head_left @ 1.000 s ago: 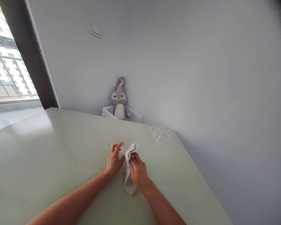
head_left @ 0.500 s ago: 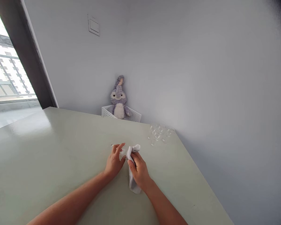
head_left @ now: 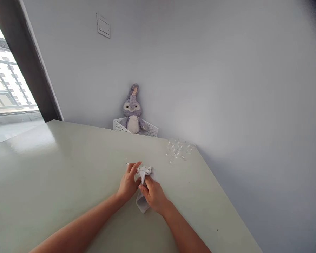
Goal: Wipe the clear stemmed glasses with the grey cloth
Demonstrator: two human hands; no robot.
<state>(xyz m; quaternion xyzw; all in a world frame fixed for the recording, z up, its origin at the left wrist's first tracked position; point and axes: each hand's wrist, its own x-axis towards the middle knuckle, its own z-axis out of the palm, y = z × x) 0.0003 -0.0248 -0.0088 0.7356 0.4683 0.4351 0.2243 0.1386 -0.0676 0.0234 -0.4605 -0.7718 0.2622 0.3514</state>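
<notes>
My left hand (head_left: 128,181) is closed around a clear drinking glass (head_left: 127,164), which is mostly hidden behind the fingers; one end of it glints past the fingertips on the left. A white cloth (head_left: 142,204) is bunched in my right hand (head_left: 154,195), its upper part pressed against the glass's right end and its lower end hanging toward me. I cannot tell how far the cloth reaches into the glass. Both hands are close together above the pale green table (head_left: 76,175).
Several clear glasses (head_left: 177,150) stand grouped at the table's far right corner. Behind the far edge, a grey plush toy (head_left: 133,112) sits in a white perforated basket (head_left: 151,130). Walls meet behind it, with a light switch (head_left: 103,26) and a window at the left.
My right hand has shifted slightly left with the cloth, bringing its bunched top against the glass. The cloth's hanging end has swung left. My left hand has barely moved.
</notes>
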